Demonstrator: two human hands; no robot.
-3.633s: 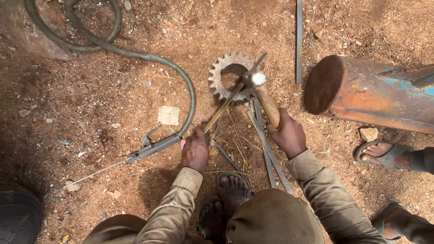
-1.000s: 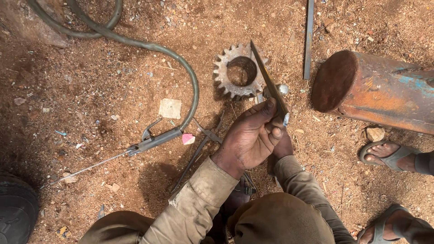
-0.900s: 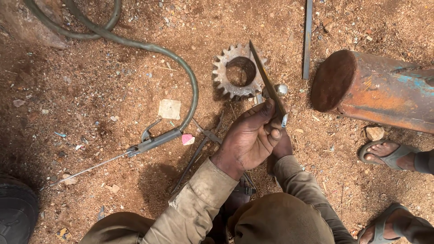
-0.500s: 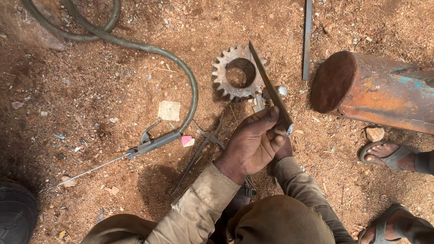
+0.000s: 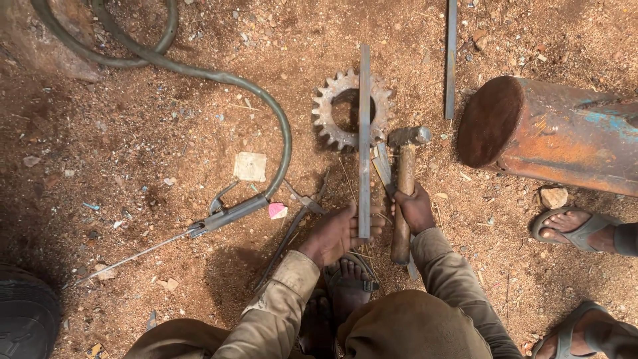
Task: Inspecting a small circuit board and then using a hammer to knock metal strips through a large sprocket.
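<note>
The left hand point(image 5: 335, 233) has its fingers point(image 5: 355, 216) closed round the near end of a flat steel bar point(image 5: 364, 133), which runs straight away from the person and lies across the rusty sprocket point(image 5: 332, 113) on the ground. Just beside it, the right hand point(image 5: 415, 209) has its fingers wrapped round the wooden handle of a hammer point(image 5: 404, 193), whose steel head rests on the ground just right of the sprocket. Between the two hands a second, thinner metal strip point(image 5: 382, 167) lies slanted; its near end is hidden under the hands.

Everything sits on bare reddish earth point(image 5: 133, 133) strewn with small stones and scraps, outdoors. A thick hose point(image 5: 282, 126) loops in from the top left to an electrode holder point(image 5: 229, 214) with a thin rod. A rusty drum point(image 5: 551, 136) lies on its side at right, cut off by the edge. Another person's sandalled feet point(image 5: 571, 229) show beside it. A dark, rounded object at the bottom left corner is too cropped to identify.
</note>
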